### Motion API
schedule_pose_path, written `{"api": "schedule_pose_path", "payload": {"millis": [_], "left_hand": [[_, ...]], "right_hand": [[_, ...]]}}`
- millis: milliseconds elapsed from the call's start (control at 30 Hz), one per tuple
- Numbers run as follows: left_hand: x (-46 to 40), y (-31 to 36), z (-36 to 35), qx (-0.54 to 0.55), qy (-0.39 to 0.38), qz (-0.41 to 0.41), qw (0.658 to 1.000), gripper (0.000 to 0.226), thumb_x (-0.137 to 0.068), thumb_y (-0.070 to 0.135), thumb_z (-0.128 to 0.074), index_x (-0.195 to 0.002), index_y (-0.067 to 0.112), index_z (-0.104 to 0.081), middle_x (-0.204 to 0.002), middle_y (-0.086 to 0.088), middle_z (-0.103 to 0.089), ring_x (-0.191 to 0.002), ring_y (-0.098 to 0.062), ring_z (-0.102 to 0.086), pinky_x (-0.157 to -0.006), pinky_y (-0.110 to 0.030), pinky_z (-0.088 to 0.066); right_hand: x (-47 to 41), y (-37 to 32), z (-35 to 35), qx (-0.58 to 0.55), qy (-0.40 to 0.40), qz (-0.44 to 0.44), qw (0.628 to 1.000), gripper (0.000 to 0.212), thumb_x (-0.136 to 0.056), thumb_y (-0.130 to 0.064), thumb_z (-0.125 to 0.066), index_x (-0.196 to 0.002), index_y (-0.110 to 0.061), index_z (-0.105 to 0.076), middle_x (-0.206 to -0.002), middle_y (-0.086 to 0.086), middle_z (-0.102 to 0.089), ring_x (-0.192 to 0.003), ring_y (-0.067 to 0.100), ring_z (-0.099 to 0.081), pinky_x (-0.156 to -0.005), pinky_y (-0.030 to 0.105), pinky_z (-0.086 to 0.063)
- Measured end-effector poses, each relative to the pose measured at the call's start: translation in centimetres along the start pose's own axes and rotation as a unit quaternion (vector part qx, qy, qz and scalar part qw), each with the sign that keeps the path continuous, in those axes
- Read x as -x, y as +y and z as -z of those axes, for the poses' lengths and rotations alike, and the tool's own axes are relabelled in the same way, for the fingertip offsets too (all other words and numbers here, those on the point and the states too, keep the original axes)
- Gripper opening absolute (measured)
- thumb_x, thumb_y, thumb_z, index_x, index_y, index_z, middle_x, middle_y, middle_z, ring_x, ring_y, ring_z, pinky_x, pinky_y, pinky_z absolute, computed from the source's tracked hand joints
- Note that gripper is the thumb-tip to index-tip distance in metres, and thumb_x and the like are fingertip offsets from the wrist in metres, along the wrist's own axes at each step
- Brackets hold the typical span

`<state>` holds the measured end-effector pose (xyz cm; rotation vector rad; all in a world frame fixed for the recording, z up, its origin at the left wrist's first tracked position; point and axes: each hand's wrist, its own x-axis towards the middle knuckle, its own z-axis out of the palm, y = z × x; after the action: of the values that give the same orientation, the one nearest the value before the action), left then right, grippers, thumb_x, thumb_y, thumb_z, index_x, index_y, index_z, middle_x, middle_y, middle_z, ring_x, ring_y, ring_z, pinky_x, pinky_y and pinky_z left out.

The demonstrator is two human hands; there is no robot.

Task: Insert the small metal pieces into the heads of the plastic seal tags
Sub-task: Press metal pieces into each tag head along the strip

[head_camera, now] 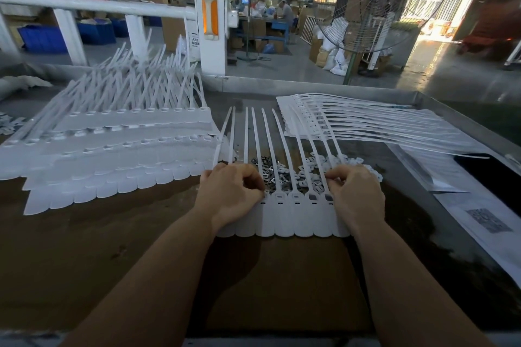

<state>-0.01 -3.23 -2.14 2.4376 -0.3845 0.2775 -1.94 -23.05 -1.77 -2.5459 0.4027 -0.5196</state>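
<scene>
A joined strip of white plastic seal tags (pixel 284 220) lies flat in front of me, tails pointing away. Its heads (pixel 296 196) show small slots; two heads at the right look dark, filled. Behind the heads lies a pile of small metal pieces (pixel 272 170) mixed with white plastic bits (pixel 313 175). My left hand (pixel 231 194) rests on the strip's left end, fingers curled at a head, seemingly pinching a small piece that I cannot see. My right hand (pixel 355 194) sits on the right end, fingertips curled at the heads beside the filled ones.
Stacks of white tag strips (pixel 112 155) cover the table's left side, tails sticking up. Another stack (pixel 338 121) lies at the back right, tails pointing right. Papers (pixel 479 217) lie along the right edge. A white rail, a post and a floor fan stand beyond the table.
</scene>
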Motion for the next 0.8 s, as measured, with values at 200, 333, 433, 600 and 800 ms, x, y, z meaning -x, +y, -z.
{"api": "schedule_pose_path", "payload": {"millis": [200,333,433,600,800], "left_hand": [[-0.07,-0.06,-0.18,-0.004,-0.003,-0.002,1.0,0.021,-0.079,0.031,-0.067,-0.066,0.041,-0.053,-0.079,0.023,-0.054,-0.094,-0.009,-0.049,-0.082,-0.029,-0.019],[-0.01,-0.13,-0.21,-0.003,-0.001,-0.001,1.0,0.023,-0.079,0.032,-0.067,-0.065,0.042,-0.052,-0.076,0.025,-0.053,-0.092,-0.009,-0.048,-0.081,-0.029,-0.019],[-0.04,-0.15,-0.15,-0.002,-0.002,-0.002,1.0,0.022,-0.079,0.031,-0.067,-0.065,0.041,-0.053,-0.077,0.024,-0.053,-0.092,-0.008,-0.049,-0.081,-0.029,-0.019],[-0.02,-0.09,-0.09,-0.003,-0.003,-0.003,1.0,0.022,-0.079,0.031,-0.067,-0.066,0.041,-0.052,-0.077,0.024,-0.054,-0.092,-0.009,-0.049,-0.081,-0.029,-0.019],[-0.02,0.0,-0.01,-0.003,0.002,-0.005,1.0,0.024,-0.079,0.03,-0.068,-0.064,0.041,-0.052,-0.078,0.024,-0.054,-0.092,-0.008,-0.049,-0.08,-0.028,-0.019]], "right_hand": [[0.16,0.06,-0.16,-0.015,0.033,0.004,0.999,0.016,-0.09,-0.02,-0.059,-0.103,-0.021,-0.068,-0.104,0.001,-0.066,-0.098,0.02,-0.058,-0.087,0.043,-0.048],[0.2,0.01,-0.28,-0.009,0.041,0.007,0.999,0.017,-0.09,-0.021,-0.059,-0.105,-0.022,-0.068,-0.103,0.001,-0.067,-0.097,0.019,-0.059,-0.087,0.043,-0.049],[0.19,0.01,-0.32,0.0,0.048,0.008,0.999,0.016,-0.091,-0.021,-0.057,-0.101,-0.021,-0.069,-0.092,-0.002,-0.065,-0.089,0.017,-0.059,-0.084,0.043,-0.05],[-0.07,-0.01,-0.41,-0.001,0.046,-0.007,0.999,0.016,-0.094,-0.024,-0.052,-0.092,-0.018,-0.067,-0.074,-0.008,-0.053,-0.08,0.013,-0.054,-0.083,0.043,-0.048],[0.06,-0.12,-0.37,-0.028,0.084,0.005,0.996,0.018,-0.094,-0.021,-0.051,-0.098,-0.008,-0.063,-0.093,0.005,-0.062,-0.094,0.023,-0.058,-0.088,0.046,-0.045]]}}
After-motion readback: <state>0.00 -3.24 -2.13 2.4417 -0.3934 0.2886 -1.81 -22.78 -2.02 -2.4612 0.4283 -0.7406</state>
